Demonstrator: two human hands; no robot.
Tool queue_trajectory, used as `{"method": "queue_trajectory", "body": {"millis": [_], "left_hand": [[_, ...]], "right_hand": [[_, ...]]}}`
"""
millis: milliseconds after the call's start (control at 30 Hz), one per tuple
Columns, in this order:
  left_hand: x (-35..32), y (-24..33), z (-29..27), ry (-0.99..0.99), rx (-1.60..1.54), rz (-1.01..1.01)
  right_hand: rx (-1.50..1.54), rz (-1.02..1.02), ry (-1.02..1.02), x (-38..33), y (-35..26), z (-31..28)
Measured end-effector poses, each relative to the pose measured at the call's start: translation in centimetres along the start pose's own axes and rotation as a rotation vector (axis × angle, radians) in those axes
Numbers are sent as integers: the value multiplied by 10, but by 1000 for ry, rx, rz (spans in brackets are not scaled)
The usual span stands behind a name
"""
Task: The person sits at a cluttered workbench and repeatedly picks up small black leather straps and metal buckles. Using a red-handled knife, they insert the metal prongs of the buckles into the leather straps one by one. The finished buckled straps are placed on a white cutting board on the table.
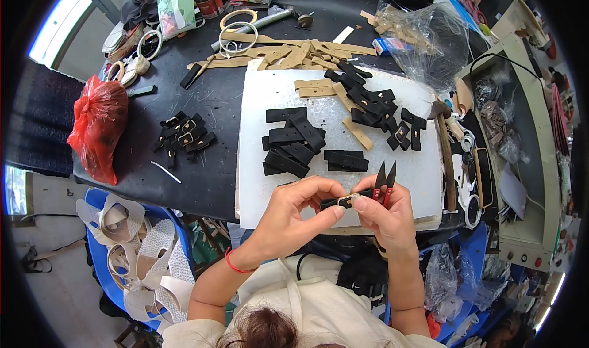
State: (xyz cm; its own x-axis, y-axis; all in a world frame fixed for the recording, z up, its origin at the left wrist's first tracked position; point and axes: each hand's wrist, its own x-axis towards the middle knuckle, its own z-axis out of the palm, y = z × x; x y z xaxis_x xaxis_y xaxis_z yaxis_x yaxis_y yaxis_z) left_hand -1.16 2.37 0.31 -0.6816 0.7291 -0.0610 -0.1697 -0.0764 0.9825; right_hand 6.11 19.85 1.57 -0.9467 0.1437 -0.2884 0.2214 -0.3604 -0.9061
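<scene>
We're pinching a short black gold-trimmed strap (331, 203)!
Our left hand (293, 216) is steadying it; our right hand (388, 217) is also cradling red-handled, dark-bladed scissors (377, 193), likely for readiness.

Two hands are counted: one left hand (287, 216), one right hand (390, 218). One black strap (330, 203) is held between them, and one pair of snips (391, 176) is carried in the right. Just beyond them, two stacks of black straps (294, 144) are laid, their overlapped pieces uncountable. Left of them, one red bag (98, 124) and one blue tub (98, 259) are seen.
</scene>
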Motion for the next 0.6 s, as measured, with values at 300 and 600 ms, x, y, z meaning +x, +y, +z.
{"method": "queue_trajectory", "body": {"millis": [300,600], "left_hand": [[-14,13,-3,-34,-425,-332],[-22,3,13,129,-375,-151]], "right_hand": [[-470,-357,-80,1,1,-4],[-322,-168,32,-6,11,11]]}}
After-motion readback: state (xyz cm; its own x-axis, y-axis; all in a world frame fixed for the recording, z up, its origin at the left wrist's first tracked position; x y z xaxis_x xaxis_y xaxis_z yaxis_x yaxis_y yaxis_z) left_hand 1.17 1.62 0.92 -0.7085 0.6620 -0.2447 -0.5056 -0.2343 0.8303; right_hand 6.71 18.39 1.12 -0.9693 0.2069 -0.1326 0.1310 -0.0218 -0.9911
